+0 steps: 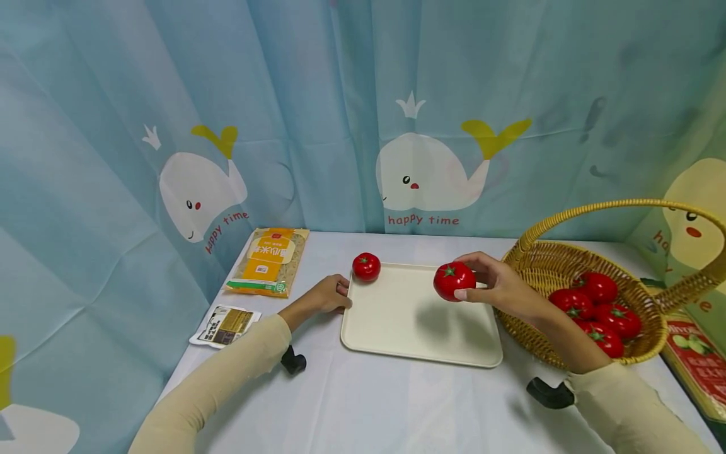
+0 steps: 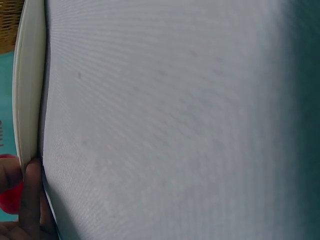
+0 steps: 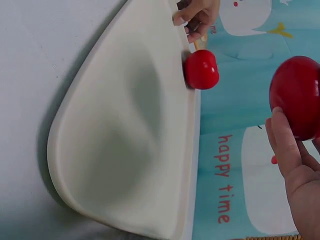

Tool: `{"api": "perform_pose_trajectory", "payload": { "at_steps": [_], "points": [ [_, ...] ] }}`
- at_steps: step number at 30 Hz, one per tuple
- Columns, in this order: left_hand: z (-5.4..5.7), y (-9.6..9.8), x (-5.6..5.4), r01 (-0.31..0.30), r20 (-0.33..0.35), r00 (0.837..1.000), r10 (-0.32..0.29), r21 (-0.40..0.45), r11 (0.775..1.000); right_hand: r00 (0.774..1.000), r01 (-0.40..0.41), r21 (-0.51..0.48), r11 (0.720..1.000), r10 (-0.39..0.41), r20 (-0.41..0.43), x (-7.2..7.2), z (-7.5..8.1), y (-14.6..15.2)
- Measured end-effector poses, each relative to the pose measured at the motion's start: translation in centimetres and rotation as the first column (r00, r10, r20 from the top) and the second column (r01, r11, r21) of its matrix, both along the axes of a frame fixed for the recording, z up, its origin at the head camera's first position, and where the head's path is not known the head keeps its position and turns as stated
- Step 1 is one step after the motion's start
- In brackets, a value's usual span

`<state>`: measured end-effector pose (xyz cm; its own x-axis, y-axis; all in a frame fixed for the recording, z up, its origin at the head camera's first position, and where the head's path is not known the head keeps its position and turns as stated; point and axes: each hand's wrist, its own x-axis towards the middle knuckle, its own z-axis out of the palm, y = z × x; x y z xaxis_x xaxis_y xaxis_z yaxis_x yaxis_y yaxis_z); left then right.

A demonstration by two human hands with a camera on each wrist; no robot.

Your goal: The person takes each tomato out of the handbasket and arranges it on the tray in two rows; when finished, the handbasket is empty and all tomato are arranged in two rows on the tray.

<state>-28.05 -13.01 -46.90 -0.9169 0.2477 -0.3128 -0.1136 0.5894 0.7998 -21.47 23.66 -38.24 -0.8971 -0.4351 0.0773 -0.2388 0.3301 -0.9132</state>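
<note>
A cream rectangular tray [image 1: 386, 328] lies on the table. At its left edge my left hand [image 1: 329, 294] pinches the rim between thumb and fingers, which the left wrist view shows close up [image 2: 27, 187]. One red tomato [image 1: 366, 267] sits in the tray's far left corner, near that hand. Over the right half of the tray my right hand [image 1: 498, 285] holds another red tomato [image 1: 454, 281] with thumb and fingers. This held tomato [image 3: 296, 97] is clear of the tray surface, and its shadow falls on the tray.
A wicker basket [image 1: 524, 258] with a tall handle holds several tomatoes [image 1: 595, 287] at the right. Beyond it lies a red-and-green package [image 1: 694, 353]. Left of the tray are a grain bag [image 1: 269, 261] and a small white pouch [image 1: 225, 326]. A blue curtain [image 1: 340, 94] hangs behind.
</note>
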Motion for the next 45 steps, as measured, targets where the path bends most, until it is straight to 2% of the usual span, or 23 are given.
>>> {"api": "perform_pose_trajectory", "payload": {
  "at_steps": [5,16,23,35,45],
  "points": [
    [0.0,0.1,-0.1,-0.006,0.007,1.0,0.005,0.009,1.0,1.0,-0.004,-0.015,1.0,0.003,-0.021,-0.2,-0.3,-0.4],
    [0.1,0.1,0.0,-0.009,0.01,1.0,0.008,0.012,1.0,0.998,-0.04,-0.062,0.997,0.042,0.043,-0.7,-0.7,-1.1],
    [0.1,0.1,0.1,-0.003,0.006,1.0,0.003,0.031,1.0,0.997,-0.07,-0.088,0.994,0.072,0.012,-1.2,-1.3,-1.6],
    [0.2,0.2,0.3,-0.012,0.011,1.0,0.012,0.02,1.0,0.999,-0.035,-0.03,0.999,0.036,0.03,-1.8,-1.8,-2.4],
    [0.0,0.1,0.2,-0.009,0.012,1.0,0.009,0.029,1.0,0.999,-0.047,-0.007,0.999,0.047,-0.002,-2.6,-2.1,-3.0]
  ]
}}
